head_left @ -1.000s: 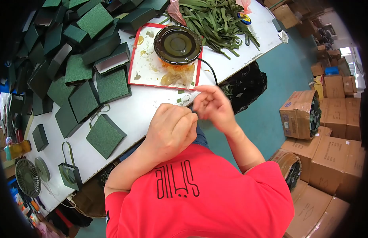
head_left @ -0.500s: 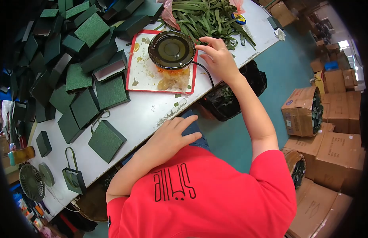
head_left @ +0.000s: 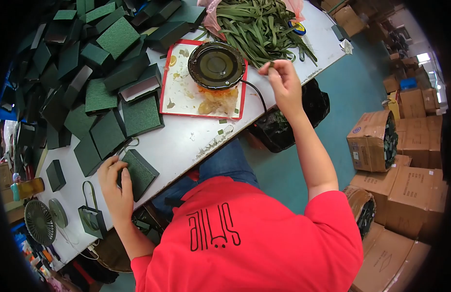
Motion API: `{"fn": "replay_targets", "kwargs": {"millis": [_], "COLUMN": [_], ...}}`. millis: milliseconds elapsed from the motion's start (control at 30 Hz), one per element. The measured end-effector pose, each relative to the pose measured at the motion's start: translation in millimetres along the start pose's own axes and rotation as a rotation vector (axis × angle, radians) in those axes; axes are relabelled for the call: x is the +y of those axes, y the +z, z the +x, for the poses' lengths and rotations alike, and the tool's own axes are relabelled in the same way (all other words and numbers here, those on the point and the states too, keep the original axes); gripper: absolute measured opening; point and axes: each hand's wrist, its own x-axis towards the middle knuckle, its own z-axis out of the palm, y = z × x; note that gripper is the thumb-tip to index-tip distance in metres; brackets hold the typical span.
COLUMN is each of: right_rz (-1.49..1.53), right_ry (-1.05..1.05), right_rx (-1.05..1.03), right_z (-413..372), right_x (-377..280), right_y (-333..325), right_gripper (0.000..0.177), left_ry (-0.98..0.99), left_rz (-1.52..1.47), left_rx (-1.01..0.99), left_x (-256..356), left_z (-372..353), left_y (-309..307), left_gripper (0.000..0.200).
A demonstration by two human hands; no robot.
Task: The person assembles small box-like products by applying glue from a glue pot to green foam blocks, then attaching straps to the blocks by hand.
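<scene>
Head view, looking down over a person in a red shirt seated at a white table (head_left: 196, 141). The left hand (head_left: 116, 187) lies at the near table edge, its fingers curled over the near side of a flat green box (head_left: 140, 173) and the thumb on the lid, so the hand is closed on the box. The box rests on the table, tilted corner-on to the edge, apart from the pile of green boxes (head_left: 89, 63) heaped over the far left of the table. The right hand (head_left: 282, 82) is raised over the table's right edge, its thumb and fingertips pinched shut on a small green ribbon piece (head_left: 271, 64) and the other fingers bent inward. Just left of this hand stands a round black pot (head_left: 216, 64) on a red-rimmed tray (head_left: 179, 95) smeared with yellowish residue; a black cord (head_left: 257, 90) runs from the pot over the table edge. Beyond the pot lies a heap of green ribbon strips (head_left: 259, 27). A small green gift bag (head_left: 89, 216) and a fan (head_left: 38, 225) sit at the near left. Cardboard cartons (head_left: 405, 180) stand on the floor at right
</scene>
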Motion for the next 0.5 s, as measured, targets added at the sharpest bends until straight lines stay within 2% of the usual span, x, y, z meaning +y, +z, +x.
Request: {"fn": "replay_targets", "kwargs": {"millis": [67,167,233,267,367,433,500], "right_rz": [0.174,0.364,0.303,0.347,0.406,0.454,0.458], "right_ry": [0.103,0.372,0.483,0.495,0.538,0.571,0.613], "right_rx": [0.034,0.064,0.121,0.08,-0.022,-0.046,-0.027], "right_z": [-12.8,-30.8,-40.2,-46.3,-62.8,-72.9,-78.4], "right_x": [-24.3,-65.1,-89.2,-93.3,-100.3,-91.8,-83.9], "right_y": [-2.7,-12.7,-11.0,-12.1,-10.5,-3.0,4.6], "right_gripper": [0.01,0.011,0.013,0.012,0.01,0.008,0.007], "left_ry": [-0.048,-0.218,-0.219,-0.27,-0.244,-0.355,-0.343], "left_rz": [0.057,-0.105,-0.105,-0.108,-0.071,-0.172,-0.26], "left_rx": [0.021,-0.146,-0.129,-0.149,-0.111,-0.173,-0.164], "left_x": [-12.1,-18.7,-26.0,-26.3,-33.0,-34.2,-42.6], "left_z": [-4.9,-7.9,-10.2,-8.3,-13.6,-14.4,-21.5], "left_y": [-0.8,-8.4,-5.9,-7.4,-10.6,-17.9,-23.7], "left_gripper": [0.023,0.031,0.034,0.035,0.03,0.026,0.023]}}
